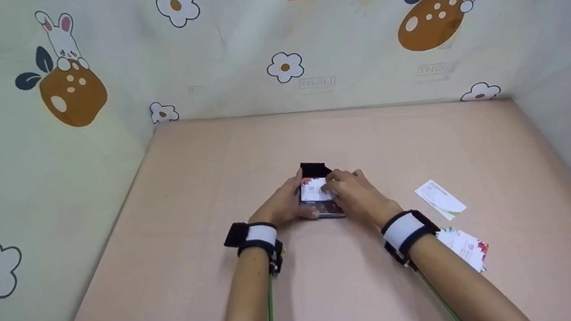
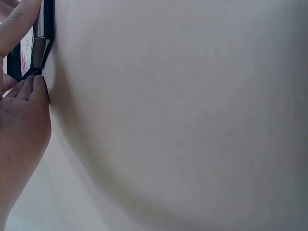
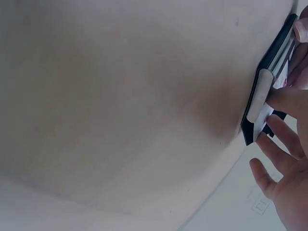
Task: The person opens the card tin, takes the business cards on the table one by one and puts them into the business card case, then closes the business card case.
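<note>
Sitting near the middle of the pink surface (image 1: 166, 269) is a small black card case (image 1: 315, 170), and a white card (image 1: 315, 190) with some red print lies on top of it. Both hands are around it. The left hand (image 1: 284, 206) holds the case from the left side, with its fingers curled along the edge and the thumb near the front. The right hand (image 1: 355, 192) comes in from the right, and its fingers press down on the white card. In the head view the hands cover most of the case, so only its dark top end and a bit of the card show. In the left wrist view the case (image 2: 42, 38) is cut off at the top left corner, seen from the side as a thin dark strip. In the right wrist view the case (image 3: 262, 96) is also seen edge-on at the right, with the card tucked against it, and the fingers (image 3: 288, 98) touch it there. The print on the card is too small to read. Off to the right on the surface lies one loose white card (image 1: 440, 198). Nearer the person, a little stack of cards (image 1: 468, 249) is partly hidden by the right arm. Both wrists wear black and white bands. Walls with bunnies and flowers stand around the surface.
</note>
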`<state>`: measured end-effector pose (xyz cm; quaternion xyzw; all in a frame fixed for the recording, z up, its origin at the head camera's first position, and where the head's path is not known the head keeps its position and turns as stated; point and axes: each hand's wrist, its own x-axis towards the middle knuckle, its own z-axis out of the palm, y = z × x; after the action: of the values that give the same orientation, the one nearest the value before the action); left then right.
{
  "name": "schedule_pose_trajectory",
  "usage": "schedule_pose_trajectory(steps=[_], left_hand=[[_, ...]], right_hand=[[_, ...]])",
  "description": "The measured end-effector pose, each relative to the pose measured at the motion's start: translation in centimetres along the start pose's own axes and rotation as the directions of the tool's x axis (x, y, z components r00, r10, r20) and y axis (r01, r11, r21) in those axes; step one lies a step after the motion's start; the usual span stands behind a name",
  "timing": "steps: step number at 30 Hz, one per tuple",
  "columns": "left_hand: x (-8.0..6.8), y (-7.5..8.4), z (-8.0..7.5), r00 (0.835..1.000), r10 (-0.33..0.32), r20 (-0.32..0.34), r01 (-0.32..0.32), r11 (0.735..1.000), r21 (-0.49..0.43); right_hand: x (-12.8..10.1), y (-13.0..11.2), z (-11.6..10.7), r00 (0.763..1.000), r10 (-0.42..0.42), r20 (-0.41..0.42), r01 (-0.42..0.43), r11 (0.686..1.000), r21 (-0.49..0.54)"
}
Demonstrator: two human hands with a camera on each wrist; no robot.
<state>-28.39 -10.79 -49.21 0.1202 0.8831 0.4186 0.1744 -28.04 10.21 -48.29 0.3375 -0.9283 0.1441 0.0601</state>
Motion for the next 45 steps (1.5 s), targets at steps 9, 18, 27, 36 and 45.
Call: schedule_pose_trajectory(steps=[9, 18, 27, 36, 45], left_hand=[[0.0, -0.1, 0.0, 1.000, -0.008, 0.001, 0.008, 1.000, -0.011], [0.3, -0.2, 0.2, 1.000, 0.012, 0.007, -0.012, 1.000, -0.022], [0.4, -0.4, 0.2, 0.997, 0.071, 0.005, -0.071, 0.997, -0.018], [0.4, -0.3, 0.4, 0.999, 0.050, 0.017, -0.050, 0.999, -0.005], [0.5, -0.3, 0.2, 0.996, 0.091, 0.008, -0.091, 0.996, -0.021]], right_hand=[[-0.6, -0.4, 0.4, 0.999, 0.032, 0.026, -0.031, 0.999, -0.009], [-1.4, -0.6, 0.8, 0.996, 0.051, 0.066, -0.049, 0.998, -0.030], [-2.3, -0.8, 0.8, 0.997, 0.002, 0.074, -0.003, 1.000, 0.008], [-3.1, -1.2, 0.9, 0.998, -0.008, 0.070, 0.009, 1.000, -0.013], [-3.5, -2.3, 0.4, 0.996, -0.014, 0.093, 0.019, 0.998, -0.052]])
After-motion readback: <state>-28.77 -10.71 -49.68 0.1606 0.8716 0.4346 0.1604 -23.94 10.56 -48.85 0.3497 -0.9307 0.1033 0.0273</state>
